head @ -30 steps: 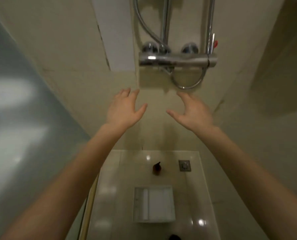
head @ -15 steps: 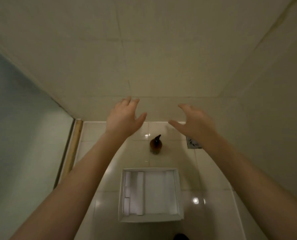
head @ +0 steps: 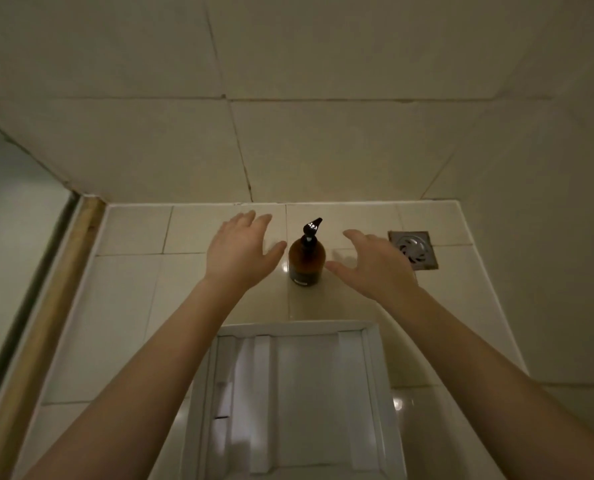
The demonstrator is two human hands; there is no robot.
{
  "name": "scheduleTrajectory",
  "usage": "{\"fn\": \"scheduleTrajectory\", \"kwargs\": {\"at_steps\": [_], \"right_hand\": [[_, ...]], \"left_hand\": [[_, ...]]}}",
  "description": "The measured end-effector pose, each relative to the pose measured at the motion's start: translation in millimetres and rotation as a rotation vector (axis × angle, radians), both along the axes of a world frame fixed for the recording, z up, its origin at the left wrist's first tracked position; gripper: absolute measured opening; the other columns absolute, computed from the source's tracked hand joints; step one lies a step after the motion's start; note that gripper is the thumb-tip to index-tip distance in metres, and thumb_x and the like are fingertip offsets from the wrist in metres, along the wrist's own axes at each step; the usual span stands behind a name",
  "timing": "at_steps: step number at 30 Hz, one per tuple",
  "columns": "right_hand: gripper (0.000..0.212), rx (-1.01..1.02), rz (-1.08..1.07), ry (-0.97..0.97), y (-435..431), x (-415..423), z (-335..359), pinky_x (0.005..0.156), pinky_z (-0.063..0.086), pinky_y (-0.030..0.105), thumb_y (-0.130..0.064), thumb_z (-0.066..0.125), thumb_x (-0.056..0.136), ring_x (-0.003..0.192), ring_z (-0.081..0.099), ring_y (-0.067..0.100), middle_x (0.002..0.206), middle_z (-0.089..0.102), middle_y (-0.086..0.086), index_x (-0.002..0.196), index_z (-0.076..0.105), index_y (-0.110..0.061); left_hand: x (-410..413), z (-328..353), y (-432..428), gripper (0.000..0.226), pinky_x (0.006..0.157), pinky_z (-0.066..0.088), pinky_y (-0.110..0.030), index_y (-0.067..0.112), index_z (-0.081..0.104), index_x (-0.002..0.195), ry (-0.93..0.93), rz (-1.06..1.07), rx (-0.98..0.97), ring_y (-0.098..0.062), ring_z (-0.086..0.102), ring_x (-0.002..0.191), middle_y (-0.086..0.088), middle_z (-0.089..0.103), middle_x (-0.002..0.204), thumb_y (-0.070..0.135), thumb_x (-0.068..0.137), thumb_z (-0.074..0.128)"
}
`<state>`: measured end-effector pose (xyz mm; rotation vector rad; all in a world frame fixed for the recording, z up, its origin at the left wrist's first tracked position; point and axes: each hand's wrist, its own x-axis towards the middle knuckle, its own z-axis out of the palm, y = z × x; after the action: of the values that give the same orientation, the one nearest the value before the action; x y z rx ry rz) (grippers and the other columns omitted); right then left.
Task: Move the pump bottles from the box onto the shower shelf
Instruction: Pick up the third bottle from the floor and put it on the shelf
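Note:
A brown pump bottle [head: 306,261] with a black pump head stands upright on the tiled floor, just beyond the white box [head: 375,375]. The box lies open on the floor below it and shows only white inserts inside. My left hand [head: 241,252] hovers to the left of the bottle, fingers spread and straight, holding nothing. On the bottle's right side my right hand [head: 375,265] is held open too, its thumb close to the bottle's side. Neither hand touches the bottle. No shelf is in view.
A square metal floor drain [head: 413,250] sits right of the bottle, behind my right hand. Tiled walls rise behind and to the right. A glass panel with a pale frame [head: 42,306] runs along the left.
The view has tilted down from the shower mixer to the floor. Both open hands have come down to either side of the brown bottle, and the box is nearer.

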<state>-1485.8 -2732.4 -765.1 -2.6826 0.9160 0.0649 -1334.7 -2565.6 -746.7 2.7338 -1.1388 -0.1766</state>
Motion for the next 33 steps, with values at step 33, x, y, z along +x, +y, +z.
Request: {"fn": "scheduleTrajectory", "kwargs": {"at_steps": [33], "right_hand": [[0.079,0.597,0.035,-0.265,4.0,61.7,54.5,0.076,0.053,0.033,-0.04,0.081,0.037,0.097,0.057,0.015,0.097,0.055,-0.014,0.106,0.041,-0.036]], "left_hand": [[9.2,51.4,12.0,0.083,0.097,0.041,-0.025,0.033,0.034,0.14,0.439,-0.02,-0.306,-0.009,0.047,0.12,0.01,0.045,0.139,0.033,0.069,0.076]]}}
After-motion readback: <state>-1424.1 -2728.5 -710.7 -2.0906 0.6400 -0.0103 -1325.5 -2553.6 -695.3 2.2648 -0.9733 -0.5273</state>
